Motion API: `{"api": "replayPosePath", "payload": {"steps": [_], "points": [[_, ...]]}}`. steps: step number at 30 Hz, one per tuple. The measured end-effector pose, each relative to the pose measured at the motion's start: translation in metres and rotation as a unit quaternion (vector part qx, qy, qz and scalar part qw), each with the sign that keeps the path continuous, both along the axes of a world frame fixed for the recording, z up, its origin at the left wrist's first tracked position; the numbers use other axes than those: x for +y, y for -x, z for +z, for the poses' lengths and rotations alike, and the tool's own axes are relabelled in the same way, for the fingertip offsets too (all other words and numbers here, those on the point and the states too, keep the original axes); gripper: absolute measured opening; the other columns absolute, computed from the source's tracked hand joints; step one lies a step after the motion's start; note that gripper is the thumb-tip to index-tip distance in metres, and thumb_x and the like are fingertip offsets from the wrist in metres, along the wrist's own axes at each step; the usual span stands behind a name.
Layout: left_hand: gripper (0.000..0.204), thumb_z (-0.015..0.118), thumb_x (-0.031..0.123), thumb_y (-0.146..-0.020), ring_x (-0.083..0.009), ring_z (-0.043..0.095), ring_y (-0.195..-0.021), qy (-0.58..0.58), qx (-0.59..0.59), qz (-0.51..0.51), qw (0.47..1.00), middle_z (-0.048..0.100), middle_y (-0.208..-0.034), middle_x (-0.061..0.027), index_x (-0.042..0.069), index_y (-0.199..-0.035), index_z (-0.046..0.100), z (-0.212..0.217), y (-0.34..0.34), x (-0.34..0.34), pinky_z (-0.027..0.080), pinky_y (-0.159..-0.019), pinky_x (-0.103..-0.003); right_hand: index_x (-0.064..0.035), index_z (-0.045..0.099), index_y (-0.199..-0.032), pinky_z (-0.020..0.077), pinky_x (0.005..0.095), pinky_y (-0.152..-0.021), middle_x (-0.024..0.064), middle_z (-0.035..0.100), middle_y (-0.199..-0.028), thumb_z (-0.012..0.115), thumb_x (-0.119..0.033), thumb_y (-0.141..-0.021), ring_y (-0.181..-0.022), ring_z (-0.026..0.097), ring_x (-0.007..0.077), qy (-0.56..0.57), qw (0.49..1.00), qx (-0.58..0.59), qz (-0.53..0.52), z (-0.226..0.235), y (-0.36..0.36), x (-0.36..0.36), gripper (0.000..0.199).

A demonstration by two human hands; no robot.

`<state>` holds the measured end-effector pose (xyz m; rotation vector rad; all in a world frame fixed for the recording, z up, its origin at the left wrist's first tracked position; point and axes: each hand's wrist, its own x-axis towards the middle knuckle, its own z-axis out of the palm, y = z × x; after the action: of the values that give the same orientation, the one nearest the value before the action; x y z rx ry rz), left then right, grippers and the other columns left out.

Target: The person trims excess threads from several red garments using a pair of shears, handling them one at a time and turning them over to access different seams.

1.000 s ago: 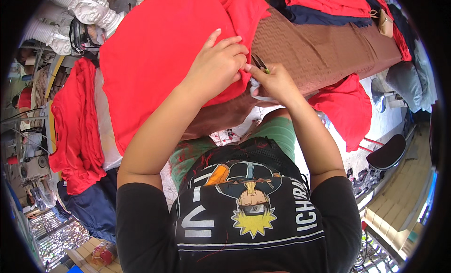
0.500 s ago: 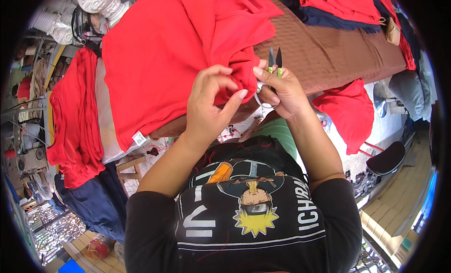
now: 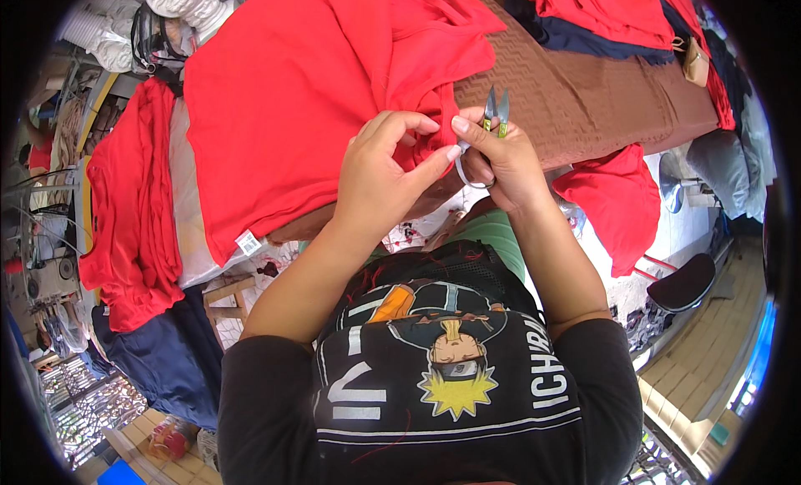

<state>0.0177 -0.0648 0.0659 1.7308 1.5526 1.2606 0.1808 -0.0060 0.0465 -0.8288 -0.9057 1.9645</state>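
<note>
A large red garment [image 3: 275,110] lies spread over a table with a brown cloth, its near edge gathered up between my hands. My left hand [image 3: 385,164] curls around a bunched edge of it, thumb and fingers bent on the fabric. Beside it, my right hand [image 3: 505,164] is closed on small thread snips [image 3: 496,111], blades pointing up and away from me. The right thumb and fingertips also meet the red edge. Below those fingers hangs a white loop [image 3: 472,181]; I cannot tell what it belongs to. The garment's near left corner carries a white tag [image 3: 248,243].
The brown-covered table [image 3: 584,101] stretches to the right, with a pile of red and navy clothes [image 3: 601,22] at its far end. More red clothes [image 3: 133,210] hang at left above navy fabric [image 3: 171,360]. A red piece [image 3: 613,206] drapes below the table's right side near a black seat [image 3: 682,282].
The left hand has turned slightly and moved a little to the right along the bunched edge. The snips have shifted slightly to the right, still in the right hand.
</note>
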Motion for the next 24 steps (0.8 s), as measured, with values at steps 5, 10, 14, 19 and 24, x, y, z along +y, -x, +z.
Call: {"api": "replayPosePath", "payload": {"steps": [5,10,14,19,24], "points": [[0.013,0.067,0.01,-0.088,-0.0102,0.063,-0.089,0.058,-0.095,0.006,0.994,0.068,-0.097,-0.0081,0.0,-0.096,0.066,-0.001,0.001,0.001,0.05,-0.079,-0.025,-0.0069,0.062,-0.096,0.0207,0.0231,-0.04,-0.0046,0.042,-0.048,0.067,-0.019,-0.091,-0.037,0.033,0.0044,-0.025,0.998,-0.055,-0.021,0.002,0.001,-0.003,0.014],[0.018,0.058,0.013,-0.097,-0.0109,0.061,-0.094,0.064,-0.224,-0.05,0.971,0.067,-0.102,-0.008,-0.003,-0.101,0.062,-0.006,0.001,0.0,0.049,-0.088,-0.026,-0.0035,0.062,-0.097,0.0303,0.025,-0.041,0.0018,0.058,-0.066,0.067,-0.02,-0.09,-0.043,0.043,0.0066,-0.027,0.998,-0.049,-0.002,-0.005,-0.013,0.006,0.019],[0.018,0.057,0.013,-0.096,-0.0115,0.062,-0.093,0.075,-0.249,-0.054,0.964,0.069,-0.099,-0.0086,-0.004,-0.103,0.061,-0.004,0.0,0.0,0.049,-0.087,-0.026,-0.0019,0.06,-0.1,0.0477,0.0327,-0.059,0.0111,0.067,-0.087,0.066,-0.022,-0.09,-0.069,0.063,0.0192,-0.36,0.853,-0.365,-0.096,-0.005,-0.021,0.002,0.023],[0.018,0.061,0.013,-0.094,-0.0103,0.065,-0.088,0.06,-0.221,-0.03,0.973,0.071,-0.093,-0.0093,-0.004,-0.098,0.064,-0.01,-0.004,-0.001,0.051,-0.08,-0.025,-0.0054,0.061,-0.099,0.0502,0.038,-0.069,0.0099,0.061,-0.09,0.068,-0.022,-0.084,-0.085,0.063,0.0297,-0.524,0.711,-0.463,-0.071,0.034,-0.032,-0.021,0.023],[0.016,0.062,0.013,-0.093,-0.0097,0.065,-0.084,0.056,-0.185,-0.03,0.981,0.071,-0.092,-0.009,-0.002,-0.097,0.065,-0.01,-0.008,-0.001,0.051,-0.076,-0.025,-0.0073,0.063,-0.092,0.0502,0.037,-0.066,0.0063,0.059,-0.086,0.071,-0.016,-0.076,-0.081,0.062,0.0269,-0.616,0.617,-0.486,-0.053,0.041,-0.033,-0.025,0.02]]}}
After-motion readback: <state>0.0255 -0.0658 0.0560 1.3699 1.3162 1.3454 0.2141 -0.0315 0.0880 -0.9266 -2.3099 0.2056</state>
